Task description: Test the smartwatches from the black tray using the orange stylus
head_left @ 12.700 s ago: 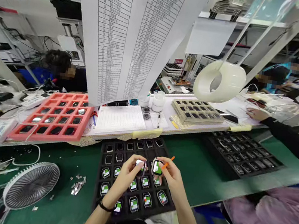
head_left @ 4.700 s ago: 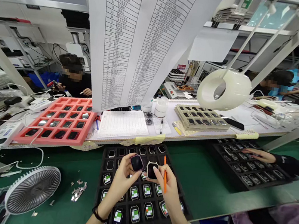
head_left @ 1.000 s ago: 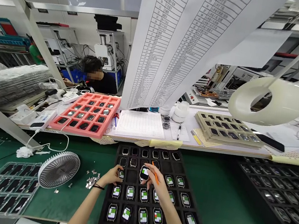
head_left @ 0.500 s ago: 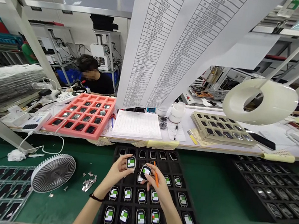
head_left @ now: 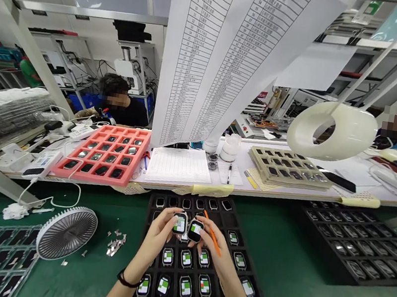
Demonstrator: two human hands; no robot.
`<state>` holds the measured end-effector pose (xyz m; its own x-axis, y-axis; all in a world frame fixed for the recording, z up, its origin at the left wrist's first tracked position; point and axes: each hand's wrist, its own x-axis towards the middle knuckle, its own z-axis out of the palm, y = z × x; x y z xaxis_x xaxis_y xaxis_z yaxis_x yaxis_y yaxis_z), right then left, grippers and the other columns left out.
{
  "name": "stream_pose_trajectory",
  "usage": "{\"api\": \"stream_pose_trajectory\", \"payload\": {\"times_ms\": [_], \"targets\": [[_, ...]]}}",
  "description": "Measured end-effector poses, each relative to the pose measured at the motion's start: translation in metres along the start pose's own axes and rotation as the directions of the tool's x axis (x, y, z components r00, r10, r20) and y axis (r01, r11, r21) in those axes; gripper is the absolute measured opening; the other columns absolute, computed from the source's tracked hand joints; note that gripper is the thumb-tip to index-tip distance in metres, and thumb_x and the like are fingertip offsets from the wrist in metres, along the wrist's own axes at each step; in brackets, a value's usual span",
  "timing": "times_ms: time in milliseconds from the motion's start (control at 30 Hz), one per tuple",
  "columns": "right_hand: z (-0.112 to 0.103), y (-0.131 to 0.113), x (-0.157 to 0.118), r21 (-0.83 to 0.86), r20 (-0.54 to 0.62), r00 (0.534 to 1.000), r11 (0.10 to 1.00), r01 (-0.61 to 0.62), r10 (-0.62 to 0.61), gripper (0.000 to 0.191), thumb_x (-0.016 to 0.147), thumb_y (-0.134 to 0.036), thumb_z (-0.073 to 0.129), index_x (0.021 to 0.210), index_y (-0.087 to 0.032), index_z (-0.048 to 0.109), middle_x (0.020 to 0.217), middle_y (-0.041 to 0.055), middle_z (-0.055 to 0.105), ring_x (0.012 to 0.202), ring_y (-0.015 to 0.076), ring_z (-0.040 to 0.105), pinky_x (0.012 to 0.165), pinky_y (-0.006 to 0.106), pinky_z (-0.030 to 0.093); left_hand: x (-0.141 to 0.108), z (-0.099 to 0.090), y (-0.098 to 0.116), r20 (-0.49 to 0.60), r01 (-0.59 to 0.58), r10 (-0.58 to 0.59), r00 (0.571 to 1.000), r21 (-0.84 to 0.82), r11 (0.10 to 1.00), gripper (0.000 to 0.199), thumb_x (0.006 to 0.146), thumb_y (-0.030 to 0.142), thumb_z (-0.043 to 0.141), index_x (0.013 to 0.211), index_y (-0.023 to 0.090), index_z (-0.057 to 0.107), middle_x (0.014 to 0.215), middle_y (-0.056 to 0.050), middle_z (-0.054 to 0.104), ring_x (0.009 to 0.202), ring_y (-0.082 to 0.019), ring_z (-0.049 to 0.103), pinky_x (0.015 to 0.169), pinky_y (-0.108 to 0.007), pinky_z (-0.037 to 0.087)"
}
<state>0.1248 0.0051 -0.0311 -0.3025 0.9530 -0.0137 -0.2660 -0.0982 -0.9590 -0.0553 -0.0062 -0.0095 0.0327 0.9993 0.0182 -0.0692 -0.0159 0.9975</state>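
Pointing seemingly forward, left watch (head_left: 179, 223) face-up.

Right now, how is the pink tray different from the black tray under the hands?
The pink tray sits on the white shelf; the black tray sits lower, on the green table. The pink tray's pieces look unlit; the black tray has many lit watches. Both have pockets in rows.

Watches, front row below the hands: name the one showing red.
Fourth watch from the left: among those visible there, only its screen has a red patch.
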Motion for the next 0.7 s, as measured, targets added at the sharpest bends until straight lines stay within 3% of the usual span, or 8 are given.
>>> {"api": "stream_pose_trajectory", "payload": {"times_ms": [100, 233, 500, 700], "targets": [[0.001, -0.005, -0.004, -0.006, 0.027, 0.999, 1.0, -0.018, 0.018, 0.037, 0.084, -0.042, 0.064, 0.117, -0.027, 0.058, 0.106, 0.0057, 0.06, 0.062, 0.0135, 0.065, 0.048, 0.024, 0.047, -0.008, 0.004, 0.011, 0.024, -0.013, 0.014, 1.0, -0.018, 1.0, 0.037, 0.09, 0.048, 0.053, 0.114, 0.02, 0.056, 0.082, -0.001, 0.06, 0.055, -0.009, 0.052, 0.047, -0.02, 0.038], [0.003, -0.01, -0.008, -0.047, 0.023, 0.999, 0.999, -0.021, 0.022, 0.036, 0.085, -0.041, 0.063, 0.117, -0.027, 0.057, 0.108, 0.0069, 0.061, 0.061, 0.013, 0.065, 0.049, 0.024, 0.047, -0.013, 0.009, 0.02, 0.036, -0.031, 0.031, 0.999, -0.021, 0.999, 0.036, 0.088, 0.047, 0.055, 0.114, 0.021, 0.055, 0.089, -0.003, 0.06, 0.063, -0.011, 0.054, 0.051, -0.021, 0.044], [0.007, -0.021, -0.011, -0.07, 0.005, 1.0, 0.998, -0.007, 0.007, 0.034, 0.086, -0.044, 0.06, 0.114, -0.027, 0.058, 0.091, 0.0029, 0.061, 0.058, 0.0126, 0.061, 0.05, 0.026, 0.048, -0.014, 0.008, 0.018, 0.059, -0.037, 0.037, 0.998, 0.011, 0.999, 0.036, 0.088, 0.043, 0.058, 0.115, 0.021, 0.053, 0.094, -0.005, 0.057, 0.076, -0.015, 0.054, 0.063, -0.024, 0.051], [0.009, -0.021, -0.01, -0.058, 0.015, 1.0, 0.998, -0.005, 0.006, 0.033, 0.087, -0.043, 0.059, 0.115, -0.026, 0.058, 0.084, 0.0013, 0.06, 0.062, 0.015, 0.064, 0.05, 0.025, 0.048, -0.013, 0.008, 0.017, 0.064, -0.031, 0.03, 0.997, 0.011, 0.999, 0.035, 0.089, 0.045, 0.055, 0.115, 0.021, 0.053, 0.093, -0.004, 0.056, 0.075, -0.014, 0.054, 0.063, -0.024, 0.051]]}}
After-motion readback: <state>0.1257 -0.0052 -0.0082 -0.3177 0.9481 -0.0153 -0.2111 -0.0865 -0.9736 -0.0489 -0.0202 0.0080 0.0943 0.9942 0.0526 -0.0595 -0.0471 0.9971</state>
